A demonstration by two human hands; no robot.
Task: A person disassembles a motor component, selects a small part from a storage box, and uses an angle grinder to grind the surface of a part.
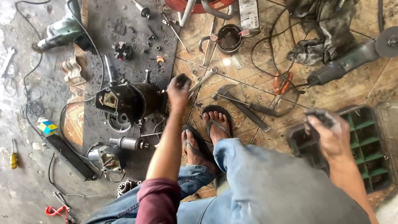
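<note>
The left hand [178, 92] is closed on the end of a black cylindrical motor housing [132, 101] lying on the dark floor mat [124, 16]. At three o'clock, the right hand [327, 135] grips a small dark part [320, 116] over a black compartmented tool case [367, 145]. Dismantling looks well along: the steel armature shaft [130, 143] and a wound coil assembly [107, 159] lie loose at seven o'clock; reassembly remains.

Tool-strewn tiled floor [248, 79], black mat [103, 25]

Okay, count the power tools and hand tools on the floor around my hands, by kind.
Green power tools: 2, drill and angle grinder
Spanners: 1 beside the left hand
Pliers, orange-handled: 1
Hammers: 1
Yellow screwdrivers: 1
Total: 6
</note>
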